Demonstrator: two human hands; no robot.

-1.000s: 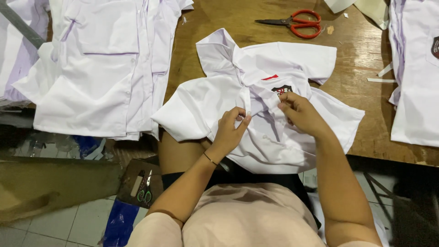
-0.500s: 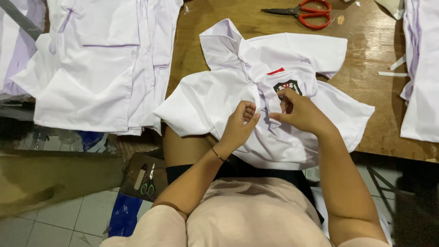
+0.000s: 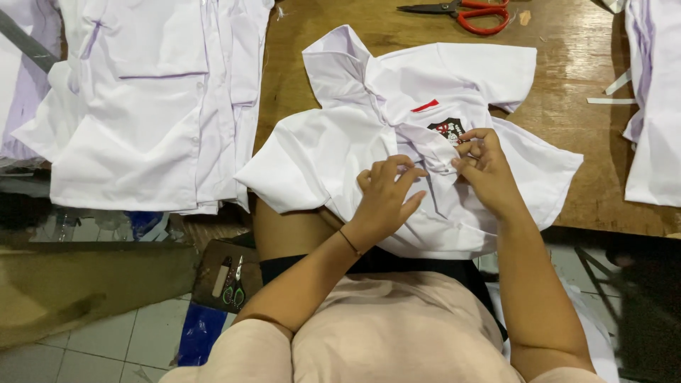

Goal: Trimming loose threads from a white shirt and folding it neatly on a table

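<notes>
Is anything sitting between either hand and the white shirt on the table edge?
Nothing visible does. The left hand and right hand both rest directly on the white shirt, fingers pinching its fabric below the badge. The red-handled scissors lie apart, farther up the wooden table.

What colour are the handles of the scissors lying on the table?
Red; the scissors show at the top of the head view.

Garment workshop: stacked white shirts (image 3: 142, 106), scissors (image 3: 468, 10), worktable (image 3: 567, 142).
</notes>
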